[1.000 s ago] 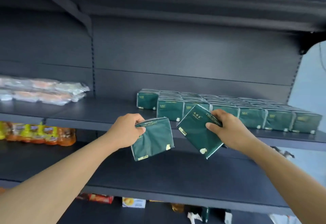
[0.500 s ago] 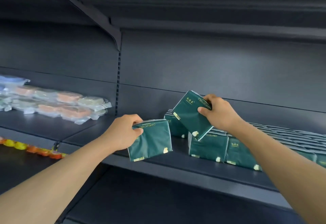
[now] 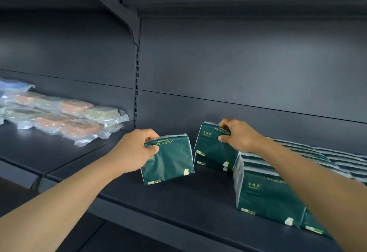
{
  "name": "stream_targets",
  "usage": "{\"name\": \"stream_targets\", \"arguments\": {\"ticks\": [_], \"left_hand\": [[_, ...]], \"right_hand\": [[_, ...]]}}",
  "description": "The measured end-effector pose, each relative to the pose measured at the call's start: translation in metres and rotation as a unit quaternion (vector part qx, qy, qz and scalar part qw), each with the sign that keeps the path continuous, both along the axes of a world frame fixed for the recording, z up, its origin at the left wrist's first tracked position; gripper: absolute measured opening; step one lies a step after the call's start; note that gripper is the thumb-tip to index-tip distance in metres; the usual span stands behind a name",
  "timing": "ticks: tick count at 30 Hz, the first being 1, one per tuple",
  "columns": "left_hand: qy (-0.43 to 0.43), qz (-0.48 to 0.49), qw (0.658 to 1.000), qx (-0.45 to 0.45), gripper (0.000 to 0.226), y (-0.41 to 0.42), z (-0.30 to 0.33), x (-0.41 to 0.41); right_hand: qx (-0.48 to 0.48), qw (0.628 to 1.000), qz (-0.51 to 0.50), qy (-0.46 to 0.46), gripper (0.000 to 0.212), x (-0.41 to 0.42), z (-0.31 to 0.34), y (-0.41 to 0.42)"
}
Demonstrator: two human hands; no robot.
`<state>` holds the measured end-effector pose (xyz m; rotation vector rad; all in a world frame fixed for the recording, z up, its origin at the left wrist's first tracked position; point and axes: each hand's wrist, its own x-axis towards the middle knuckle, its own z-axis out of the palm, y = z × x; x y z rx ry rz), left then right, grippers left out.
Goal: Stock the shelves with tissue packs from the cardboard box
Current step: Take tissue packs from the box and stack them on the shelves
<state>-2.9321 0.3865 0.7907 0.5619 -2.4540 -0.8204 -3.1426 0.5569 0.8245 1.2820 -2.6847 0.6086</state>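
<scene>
Fingers (image 3: 226,127) of the right hand (image 3: 237,135) curl over the top edge of a dark green tissue pack (image 3: 213,145), thumb pressed to its front face, so the pack is pinched firmly from above. That pack stands upright on top of another green pack (image 3: 210,163) at the back of the shelf (image 3: 178,196), its left end at the left edge of the stocked rows.

Over to the left, the left hand (image 3: 135,152) grips a second tissue pack (image 3: 168,162) by its upper left corner, fingers wrapped over the top and thumb on the front. It stands nearly upright with a slight lean, its lower edge at or just above the shelf surface; I cannot tell whether it touches. A narrow gap separates it from the pack in the right hand.

Rows of matching green packs (image 3: 266,194) fill the shelf to the right, running under the right forearm toward the edge of view, the nearest ones standing at the front lip.

On the neighbouring shelf section to the left, well apart from the hands, lie clear plastic-wrapped packets (image 3: 75,120) in pale orange, green and blue, stacked flat near the back panel (image 3: 238,73).
</scene>
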Motion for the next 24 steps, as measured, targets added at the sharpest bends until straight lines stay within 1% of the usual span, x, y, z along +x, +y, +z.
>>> {"name": "stream_targets", "arguments": {"ticks": [2, 6, 8, 10, 14, 17, 19, 21, 24], "left_hand": [[0.000, -0.007, 1.000, 0.010, 0.014, -0.005, 0.000, -0.004], [-0.004, -0.017, 1.000, 0.015, 0.015, -0.012, -0.004, -0.011], [-0.002, -0.021, 1.000, 0.011, 0.016, -0.015, -0.007, -0.014], [-0.002, -0.028, 1.000, 0.007, 0.017, -0.016, -0.008, -0.017], [-0.004, -0.044, 0.999, 0.004, 0.018, -0.014, -0.010, -0.021], [-0.005, -0.062, 0.998, 0.000, 0.019, -0.006, -0.009, -0.025], [-0.006, -0.076, 0.997, -0.004, 0.020, 0.002, -0.007, -0.030], [-0.007, -0.090, 0.996, -0.012, 0.020, 0.012, -0.005, -0.039], [-0.005, -0.111, 0.994, -0.008, 0.020, 0.025, -0.005, -0.062]], "right_hand": [[0.015, 1.000, 0.001, 0.007, 0.030, -0.005, -0.005, -0.001], [0.059, 0.996, 0.002, 0.068, 0.028, -0.008, -0.016, -0.007], [0.077, 0.994, -0.012, 0.082, 0.029, -0.007, -0.019, -0.010], [0.097, 0.991, -0.036, 0.091, 0.037, -0.004, -0.022, -0.013], [0.123, 0.985, -0.066, 0.102, 0.059, 0.003, -0.024, -0.015], [0.093, 0.991, -0.064, 0.067, 0.065, 0.008, -0.020, -0.006], [0.050, 0.996, -0.058, 0.045, 0.064, 0.011, -0.013, 0.006], [0.009, 0.997, -0.063, 0.044, 0.061, 0.013, -0.007, 0.019], [-0.019, 0.996, -0.083, 0.040, 0.059, 0.013, -0.002, 0.039]]}}
